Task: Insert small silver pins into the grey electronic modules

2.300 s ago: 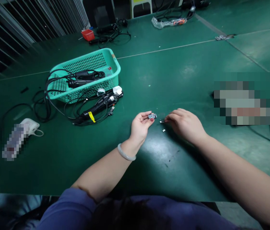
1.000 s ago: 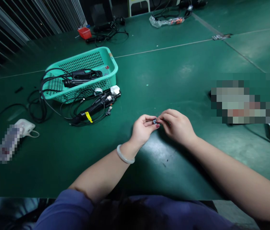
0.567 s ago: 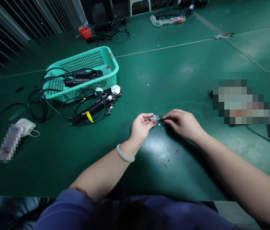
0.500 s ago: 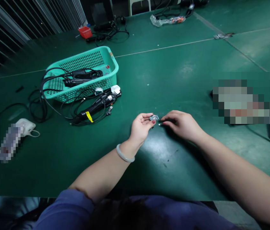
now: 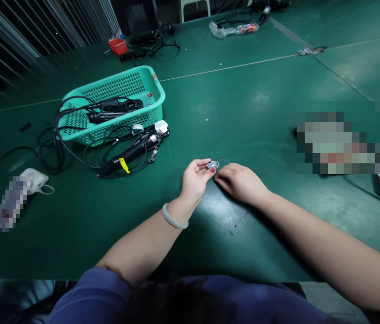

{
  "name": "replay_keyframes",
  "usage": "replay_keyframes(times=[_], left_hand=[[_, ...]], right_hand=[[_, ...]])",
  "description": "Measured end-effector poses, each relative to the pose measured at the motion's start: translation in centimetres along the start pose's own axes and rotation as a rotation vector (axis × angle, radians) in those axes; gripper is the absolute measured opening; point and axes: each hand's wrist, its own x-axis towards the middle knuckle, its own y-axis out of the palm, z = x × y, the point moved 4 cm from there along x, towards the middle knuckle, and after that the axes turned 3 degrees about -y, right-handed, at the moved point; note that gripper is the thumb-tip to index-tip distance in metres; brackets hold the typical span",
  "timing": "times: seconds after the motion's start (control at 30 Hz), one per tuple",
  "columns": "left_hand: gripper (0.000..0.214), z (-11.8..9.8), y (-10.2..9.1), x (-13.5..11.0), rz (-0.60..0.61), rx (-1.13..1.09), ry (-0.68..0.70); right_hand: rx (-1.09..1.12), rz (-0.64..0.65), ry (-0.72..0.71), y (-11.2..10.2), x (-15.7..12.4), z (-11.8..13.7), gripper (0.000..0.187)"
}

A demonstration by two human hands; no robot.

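A small, shiny, silvery-clear piece is pinched between the thumb and fingers of my left hand, just above the green table. It is too small for me to tell its kind. Close on its right is my right hand, low over the table with its fingers curled and their tips drawn together beside the left thumb. Whatever those fingertips hold, if anything, is hidden. A pale bangle circles my left wrist.
A turquoise basket holds black corded tools. In front lies another black corded device with a yellow tag. A white charger-like block is at left, a red box at the back, and a blurred-out object at right.
My right hand has moved left, closer to my left hand. The small pale bit at its fingertips is no longer visible. The silvery piece has tilted slightly in my left hand.
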Motion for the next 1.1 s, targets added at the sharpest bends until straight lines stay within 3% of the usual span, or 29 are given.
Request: replay_keyframes(times=[0.2, 0.3, 0.5, 1.03, 1.1], left_hand=[[0.026, 0.0, 0.1, -0.1, 0.018, 0.041, -0.003], [0.027, 0.0, 0.1, -0.2, 0.024, 0.061, -0.009], [0.03, 0.1, 0.3, -0.3, 0.054, 0.06, -0.031], [0.03, 0.0, 0.2, -0.2, 0.065, 0.037, -0.008], [0.029, -0.1, 0.1, -0.2, 0.049, 0.049, 0.001]], right_hand=[[0.498, -0.311, 0.268, -1.9, -0.8, -2.0, 0.017], [0.645, -0.397, 0.317, -2.2, -0.9, -2.2, 0.018], [0.421, -0.44, 0.178, -2.7, -0.5, -1.1, 0.016], [0.374, -0.448, 0.128, -2.9, -0.7, -1.5, 0.014], [0.347, -0.389, 0.151, -3.1, -0.8, -2.1, 0.012]])
